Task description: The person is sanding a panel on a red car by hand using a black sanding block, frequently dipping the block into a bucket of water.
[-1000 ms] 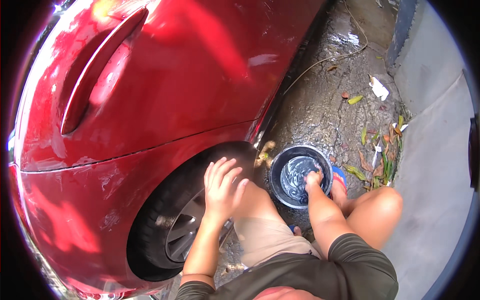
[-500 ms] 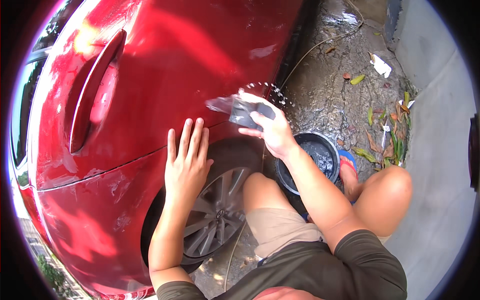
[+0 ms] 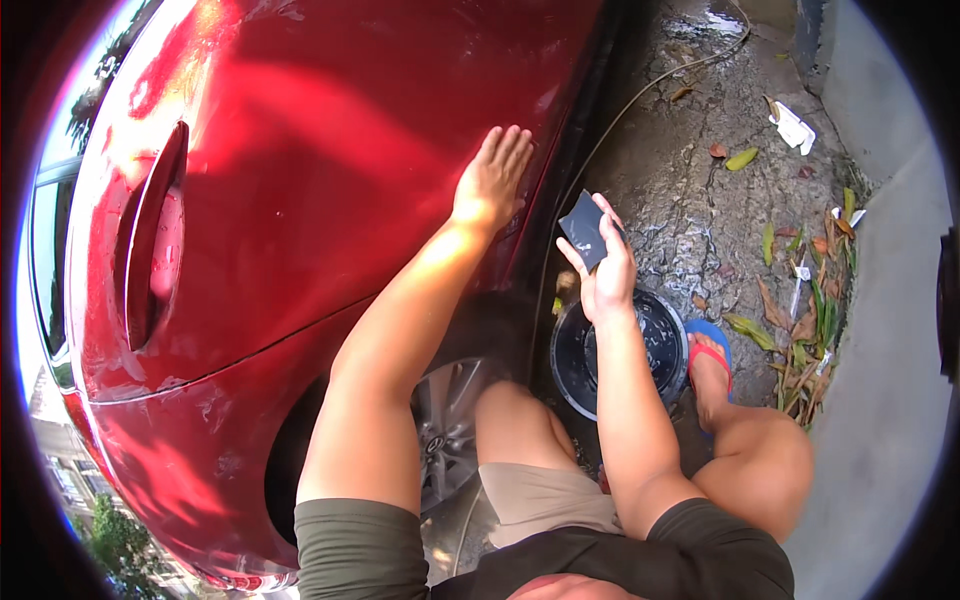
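My left hand [image 3: 492, 178] lies flat on the red car door [image 3: 340, 190], fingers stretched out, near the door's lower edge. My right hand [image 3: 612, 270] grips a dark grey sheet of sandpaper [image 3: 583, 228] between thumb and fingers. It is held off the car, over the wet ground. Below the right hand stands a round black bucket [image 3: 572, 372] with water in it; my right forearm hides part of it. Whitish smears mark the red paint around the door handle [image 3: 150, 245].
A car wheel [image 3: 447, 440] sits beside my bent leg. A thin hose [image 3: 655, 85] runs along the wet concrete. Fallen leaves [image 3: 800, 330] and a white scrap [image 3: 792, 127] lie near the grey wall [image 3: 890, 300]. My foot in a blue sandal [image 3: 712, 345] rests beside the bucket.
My left hand has moved forward and right along the door. My right hand has drawn the sandpaper away from the door, to the right. The splash of water has gone.
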The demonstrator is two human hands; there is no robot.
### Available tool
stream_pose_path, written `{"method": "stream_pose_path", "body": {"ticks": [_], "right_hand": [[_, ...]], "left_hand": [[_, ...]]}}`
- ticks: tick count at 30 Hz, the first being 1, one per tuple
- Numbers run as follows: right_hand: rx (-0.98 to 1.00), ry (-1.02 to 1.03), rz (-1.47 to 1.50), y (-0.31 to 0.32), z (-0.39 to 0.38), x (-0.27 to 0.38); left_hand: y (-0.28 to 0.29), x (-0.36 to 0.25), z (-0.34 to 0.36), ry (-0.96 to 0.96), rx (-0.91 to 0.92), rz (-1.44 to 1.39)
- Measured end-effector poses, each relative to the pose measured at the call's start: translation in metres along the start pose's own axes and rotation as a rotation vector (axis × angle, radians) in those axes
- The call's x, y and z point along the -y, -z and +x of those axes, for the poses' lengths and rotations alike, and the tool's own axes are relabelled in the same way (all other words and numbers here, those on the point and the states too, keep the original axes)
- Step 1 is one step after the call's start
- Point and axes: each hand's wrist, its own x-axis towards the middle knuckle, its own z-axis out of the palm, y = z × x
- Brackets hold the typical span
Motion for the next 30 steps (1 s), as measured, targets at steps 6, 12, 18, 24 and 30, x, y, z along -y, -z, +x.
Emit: {"method": "stream_pose_path", "body": {"ticks": [6,12,18,24,30], "right_hand": [[0.059,0.161,-0.030,-0.009,0.017,-0.034],[0.204,0.542,-0.602,-0.074,0.024,-0.061],[0.601,0.812,-0.959,-0.140,-0.060,-0.117],[0.109,0.618,-1.108,-0.110,0.115,-0.065],[0.338,0.685,-1.109,-0.130,0.005,-0.110]], "left_hand": [[0.014,0.032,-0.089,-0.009,0.021,-0.127],[0.085,0.149,-0.198,0.295,0.003,-0.172],[0.090,0.267,-0.276,0.562,-0.107,0.233],[0.078,0.285,-0.282,0.789,-0.252,-0.050],[0.079,0.275,-0.289,0.976,-0.176,-0.334]]}}
